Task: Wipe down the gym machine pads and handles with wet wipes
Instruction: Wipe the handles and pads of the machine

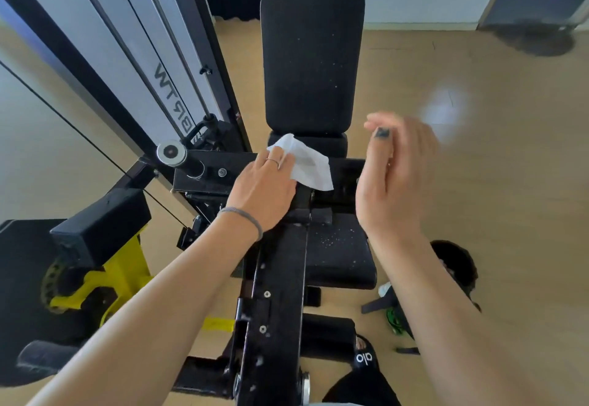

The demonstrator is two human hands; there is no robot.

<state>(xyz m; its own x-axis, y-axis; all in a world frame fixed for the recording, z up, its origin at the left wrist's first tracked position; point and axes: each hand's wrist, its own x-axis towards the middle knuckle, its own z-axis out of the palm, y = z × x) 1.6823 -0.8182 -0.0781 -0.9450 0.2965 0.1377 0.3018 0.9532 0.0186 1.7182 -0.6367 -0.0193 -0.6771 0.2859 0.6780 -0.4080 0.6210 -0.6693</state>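
- One wet wipe (302, 163), white and crumpled, sits at the centre of the frame on the black crossbar (207, 173), just below the back pad (312, 58).
- Two hands: the left hand (264, 189) holds the wipe's left edge with its fingers laid over it; the right hand (395, 176), right of centre, is raised off the machine with fingers loosely extended and nothing in it, its fingertips blurred.
- Two large pads: the upright back pad at upper centre and the seat pad (341, 252) at lower centre, both speckled with white flecks.
- One chrome knob (171, 152) at left centre.
- One yellow bracket (105, 281) at lower left, partly behind black parts.
- One black sandal (365, 358) at the bottom edge, cut off.
- The left thumb is hidden; a pale smear at the right is unreadable.
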